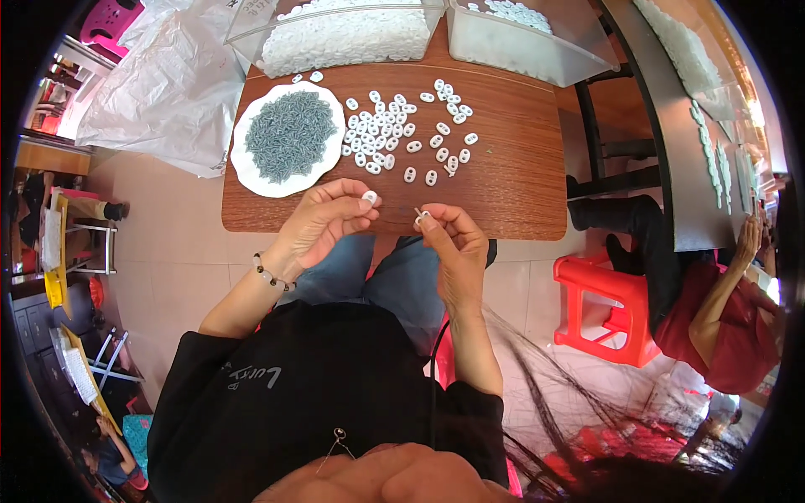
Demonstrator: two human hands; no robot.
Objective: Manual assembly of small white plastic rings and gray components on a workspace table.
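Two hands work just over the near edge of the tabletop (520,172), wrists short of it: the left hand (329,220) pinches one small white oval piece (370,197) between thumb and fingertips, while the right hand (454,247) pinches another white piece (422,219), with something thin sticking up from it, too small to make out. A narrow gap parts the fingertips, with bare wood under it. Bare wood also spreads to the right of the right hand as far as the rounded corner, and a smaller bare patch lies at the left corner, below the plate. Beyond the left hand, close to the left edge, a white scalloped plate (242,159) holds a heap of slender grey-blue pieces (289,137). Along the far side stand two clear bins: the left bin (251,49) is heaped with white pieces, and the right bin (524,72) has white pieces visible inside. Loose white pieces (381,126), each oval with two dark spots, lie scattered between the plate and the middle of the tabletop, straight beyond both hands; the nearest two sit apart from the main cluster, just past the fingertips.
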